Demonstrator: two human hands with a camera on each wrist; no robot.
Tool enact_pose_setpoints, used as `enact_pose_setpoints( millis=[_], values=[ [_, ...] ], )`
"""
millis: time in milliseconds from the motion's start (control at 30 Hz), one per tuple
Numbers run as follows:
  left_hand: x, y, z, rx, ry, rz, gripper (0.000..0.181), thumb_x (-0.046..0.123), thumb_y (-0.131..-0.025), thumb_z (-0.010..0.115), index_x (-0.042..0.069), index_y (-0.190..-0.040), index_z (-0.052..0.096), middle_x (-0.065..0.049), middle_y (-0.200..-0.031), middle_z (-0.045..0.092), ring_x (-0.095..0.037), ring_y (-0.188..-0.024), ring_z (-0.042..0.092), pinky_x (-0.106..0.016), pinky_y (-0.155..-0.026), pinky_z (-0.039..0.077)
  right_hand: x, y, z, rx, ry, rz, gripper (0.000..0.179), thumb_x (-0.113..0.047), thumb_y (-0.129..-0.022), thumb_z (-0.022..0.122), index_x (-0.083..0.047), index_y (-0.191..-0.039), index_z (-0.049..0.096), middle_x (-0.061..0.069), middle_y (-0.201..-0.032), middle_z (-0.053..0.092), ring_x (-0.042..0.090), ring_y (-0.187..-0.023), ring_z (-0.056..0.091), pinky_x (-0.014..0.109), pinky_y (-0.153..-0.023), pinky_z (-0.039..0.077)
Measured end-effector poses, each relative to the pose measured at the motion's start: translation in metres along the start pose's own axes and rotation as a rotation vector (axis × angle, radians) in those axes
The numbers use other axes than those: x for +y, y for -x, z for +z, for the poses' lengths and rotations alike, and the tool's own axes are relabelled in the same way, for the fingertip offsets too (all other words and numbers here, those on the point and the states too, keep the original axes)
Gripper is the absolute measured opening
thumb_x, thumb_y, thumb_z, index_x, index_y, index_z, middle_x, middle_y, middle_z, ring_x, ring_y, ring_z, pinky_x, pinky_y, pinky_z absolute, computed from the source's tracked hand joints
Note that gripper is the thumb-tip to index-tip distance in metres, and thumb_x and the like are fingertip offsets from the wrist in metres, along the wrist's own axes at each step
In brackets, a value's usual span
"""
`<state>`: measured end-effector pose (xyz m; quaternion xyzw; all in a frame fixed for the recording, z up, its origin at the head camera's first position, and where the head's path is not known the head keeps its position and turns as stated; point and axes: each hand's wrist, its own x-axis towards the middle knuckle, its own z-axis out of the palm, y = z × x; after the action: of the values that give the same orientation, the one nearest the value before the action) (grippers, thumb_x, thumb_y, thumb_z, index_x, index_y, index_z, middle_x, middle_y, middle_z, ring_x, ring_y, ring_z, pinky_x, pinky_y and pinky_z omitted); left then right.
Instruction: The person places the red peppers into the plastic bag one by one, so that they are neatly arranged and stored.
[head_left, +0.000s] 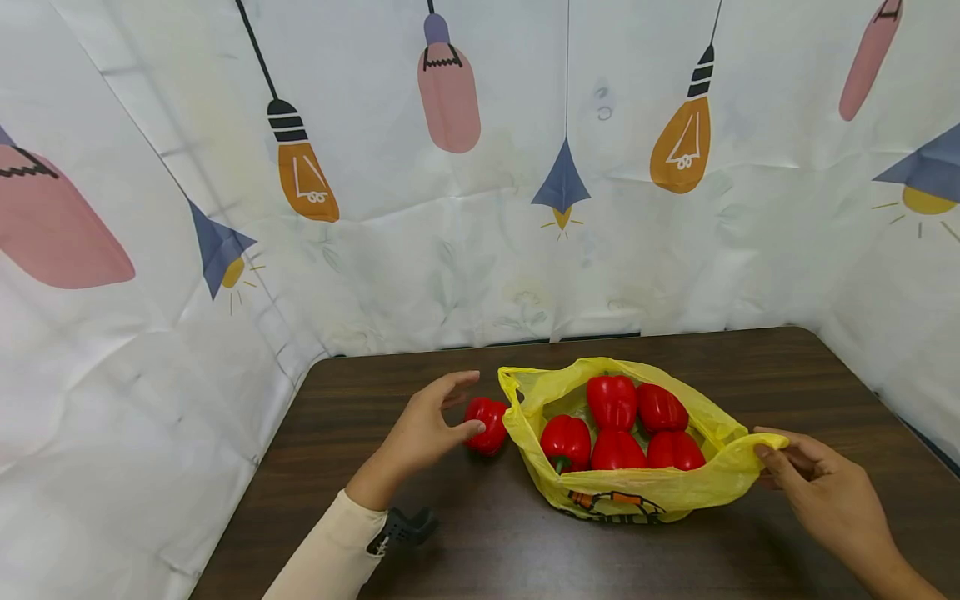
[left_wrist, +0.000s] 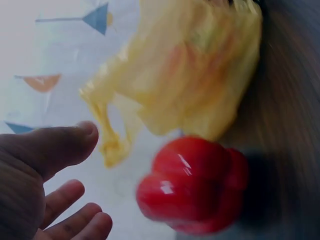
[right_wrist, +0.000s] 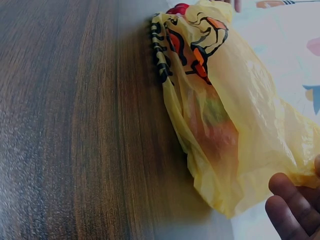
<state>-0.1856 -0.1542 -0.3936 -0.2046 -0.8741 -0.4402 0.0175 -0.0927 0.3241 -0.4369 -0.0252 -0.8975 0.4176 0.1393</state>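
A yellow plastic bag (head_left: 712,490) lies with its mouth spread wide, and several red bell peppers (head_left: 612,403) are inside it. Its right handle end is pinched between the thumb and fingers of my right hand (head_left: 832,487). Outside the bag, against its left side, one more red bell pepper (head_left: 487,427) sits on the table. My left hand (head_left: 423,425) hovers just left of that pepper, thumb and fingers spread apart. In the left wrist view a gap shows between the fingers (left_wrist: 70,192) and the lone pepper (left_wrist: 192,185).
Under everything is a dark brown wood-grain table (head_left: 337,400). A white printed sheet (head_left: 480,250) with lamp drawings hangs behind and to the sides of it. On the left wrist is a black strap piece (head_left: 408,527).
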Motion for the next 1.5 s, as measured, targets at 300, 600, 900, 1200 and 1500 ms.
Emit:
enact_pose_setpoints(
  millis=[300,600,900,1200,1500],
  values=[
    [-0.029,-0.003,0.003,-0.111,-0.128,-0.022,0.079,0.012,-0.081,0.089,0.014,-0.15,0.051,-0.002,-0.153,0.049,-0.036,-0.136,0.05,-0.052,-0.108,0.045,0.0,0.0,0.0,-0.002,0.016,0.008,0.042,-0.029,-0.104,0.063,0.0,-0.135,0.063,0.005,-0.096,0.077,0.006,-0.072,0.071,0.026,-0.055,0.056],
    [-0.038,-0.007,0.008,-0.217,-0.207,0.053,0.085,0.01,-0.078,0.091,0.01,-0.151,0.048,-0.013,-0.161,0.037,-0.034,-0.145,0.039,-0.055,-0.112,0.04,0.002,0.001,0.0,-0.003,0.001,0.014,0.043,-0.029,-0.104,0.063,0.001,-0.135,0.063,0.002,-0.095,0.077,0.006,-0.072,0.072,0.026,-0.056,0.057],
    [-0.041,-0.009,0.012,-0.229,-0.269,0.06,0.083,0.009,-0.078,0.09,0.012,-0.15,0.05,-0.01,-0.157,0.043,-0.032,-0.141,0.045,-0.051,-0.11,0.044,0.001,0.001,0.0,0.002,-0.016,-0.005,0.042,-0.03,-0.104,0.063,0.001,-0.133,0.064,-0.006,-0.096,0.077,0.008,-0.073,0.073,0.027,-0.057,0.058],
    [-0.044,-0.009,0.014,-0.194,-0.292,0.067,0.081,0.012,-0.078,0.09,0.012,-0.149,0.05,-0.006,-0.152,0.049,-0.028,-0.135,0.051,-0.046,-0.106,0.049,0.001,0.0,0.002,0.007,-0.034,-0.014,0.04,-0.025,-0.103,0.065,0.002,-0.133,0.064,-0.012,-0.095,0.075,0.007,-0.073,0.072,0.026,-0.057,0.058],
    [-0.045,-0.005,0.012,-0.141,-0.202,0.042,0.081,0.012,-0.077,0.092,0.011,-0.147,0.052,-0.006,-0.146,0.054,-0.025,-0.122,0.06,-0.041,-0.096,0.056,0.001,0.0,0.002,0.005,-0.01,0.004,0.042,-0.028,-0.103,0.064,0.001,-0.134,0.063,-0.003,-0.095,0.077,0.007,-0.072,0.072,0.026,-0.056,0.057]
  ],
)
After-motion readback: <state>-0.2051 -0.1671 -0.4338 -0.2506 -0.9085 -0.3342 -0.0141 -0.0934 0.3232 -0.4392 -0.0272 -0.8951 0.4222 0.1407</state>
